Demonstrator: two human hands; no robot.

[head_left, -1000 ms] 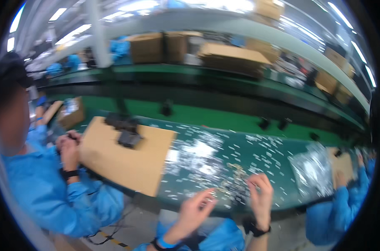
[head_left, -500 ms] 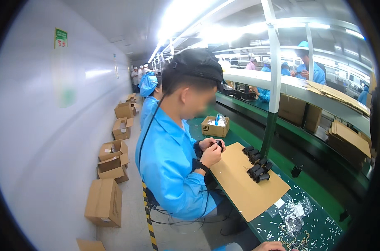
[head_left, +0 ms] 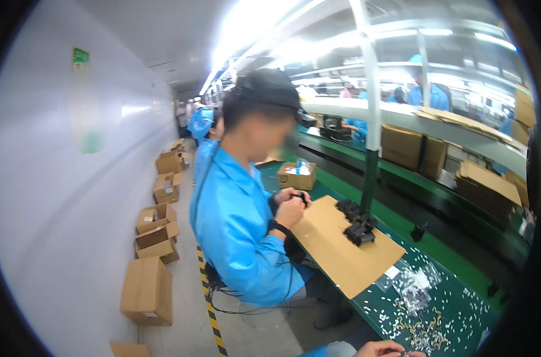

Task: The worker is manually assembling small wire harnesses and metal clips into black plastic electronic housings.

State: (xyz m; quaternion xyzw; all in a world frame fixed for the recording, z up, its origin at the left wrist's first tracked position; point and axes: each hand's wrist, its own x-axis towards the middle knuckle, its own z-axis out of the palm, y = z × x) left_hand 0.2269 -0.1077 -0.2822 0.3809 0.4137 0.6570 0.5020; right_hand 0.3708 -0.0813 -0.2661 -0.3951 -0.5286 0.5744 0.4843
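At the bottom edge, my left hand (head_left: pixel 379 349) shows only in part, its thumb and fingers drawn together at the table's near edge. A tiny object seems to be at its fingertips, too cut off to name. Beside it, a sliver of skin (head_left: pixel 417 354) looks like a fingertip of my right hand; the rest lies outside the picture. Just beyond my hands, a pile of small metal and yellowish parts (head_left: pixel 422 330) lies on the green table (head_left: pixel 365 309). Clear plastic bags (head_left: pixel 414 293) and many scattered white bits surround the pile.
A co-worker in a blue smock (head_left: pixel 234 220) sits at left, both hands (head_left: pixel 291 205) around a small black part. Before them, a cardboard sheet (head_left: pixel 336 265) bears several black units (head_left: pixel 359 229). A small carton (head_left: pixel 297 178) stands farther off. Open cartons (head_left: pixel 157 238) line the wall.
The view has shifted slightly, so the co-worker and table sit further left. A little more of the parts pile shows near my left hand. The co-worker still holds the black part.
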